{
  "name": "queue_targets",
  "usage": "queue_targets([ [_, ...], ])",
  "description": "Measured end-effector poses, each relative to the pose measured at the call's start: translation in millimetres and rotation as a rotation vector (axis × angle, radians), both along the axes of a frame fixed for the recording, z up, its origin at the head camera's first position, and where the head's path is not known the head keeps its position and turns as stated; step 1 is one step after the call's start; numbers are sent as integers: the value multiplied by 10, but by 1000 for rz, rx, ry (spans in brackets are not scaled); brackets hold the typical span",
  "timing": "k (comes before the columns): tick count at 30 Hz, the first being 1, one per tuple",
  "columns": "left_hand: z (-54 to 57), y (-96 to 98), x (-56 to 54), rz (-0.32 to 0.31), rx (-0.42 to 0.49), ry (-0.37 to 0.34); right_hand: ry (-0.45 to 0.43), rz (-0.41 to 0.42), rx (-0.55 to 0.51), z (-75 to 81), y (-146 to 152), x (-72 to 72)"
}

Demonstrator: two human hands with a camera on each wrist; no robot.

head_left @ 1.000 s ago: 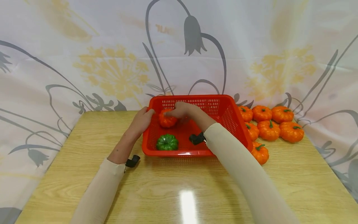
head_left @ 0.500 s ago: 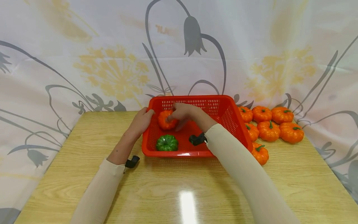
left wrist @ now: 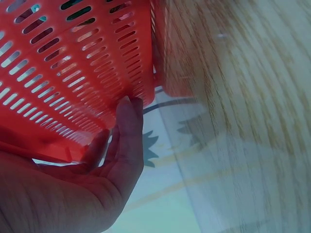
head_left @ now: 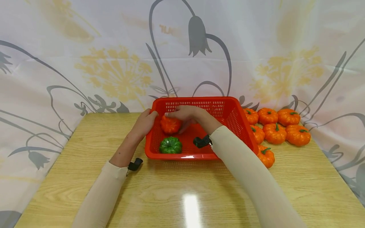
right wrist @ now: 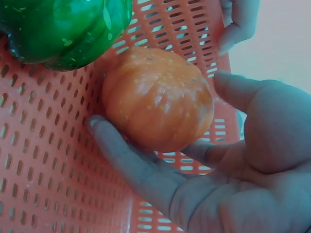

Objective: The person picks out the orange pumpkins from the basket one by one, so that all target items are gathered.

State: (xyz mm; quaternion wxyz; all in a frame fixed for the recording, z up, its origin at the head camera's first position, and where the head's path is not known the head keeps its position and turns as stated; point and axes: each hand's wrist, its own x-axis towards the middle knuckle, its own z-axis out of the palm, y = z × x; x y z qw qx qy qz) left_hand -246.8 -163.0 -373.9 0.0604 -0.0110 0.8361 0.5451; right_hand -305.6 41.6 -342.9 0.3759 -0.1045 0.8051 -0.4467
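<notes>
My left hand [head_left: 145, 123] grips the left rim of a red plastic basket [head_left: 201, 156]. In the left wrist view its fingers [left wrist: 129, 128] lie against the outside of the slotted wall. Inside the basket, at the back left, sits an orange toy pumpkin [head_left: 171, 125]. My right hand [head_left: 186, 113] is loosely spread about that pumpkin. In the right wrist view its thumb stands a little apart from the pumpkin, and the long fingers [right wrist: 136, 170] lie along its other side. Whether the hidden fingertips touch it I cannot tell. A green toy pumpkin [head_left: 170, 145] lies in front of the orange one.
Several orange toy pumpkins [head_left: 274, 133] stand in rows against the basket's right side, one of them [head_left: 266, 156] nearer the front. The wooden table [head_left: 159, 193] extends around the basket. A flower-patterned cloth [head_left: 114, 38] hangs right behind the table.
My right thumb has lifted off the orange pumpkin and shifted towards its far top edge. The pumpkin has turned slightly and shifted a little nearer the green one. The left hand stays put.
</notes>
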Motion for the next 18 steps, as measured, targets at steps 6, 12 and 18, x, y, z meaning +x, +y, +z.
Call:
queue_targets([
  [6, -4, -10, -9, 11, -3, 7, 24, -1, 21, -20, -9, -21],
  [12, -2, -1, -5, 18, -12, -4, 2, -18, 10, 14, -2, -34],
  [18, 2, -2, -5, 7, -11, -13, -26, -53, -6, 151, 41, -24],
])
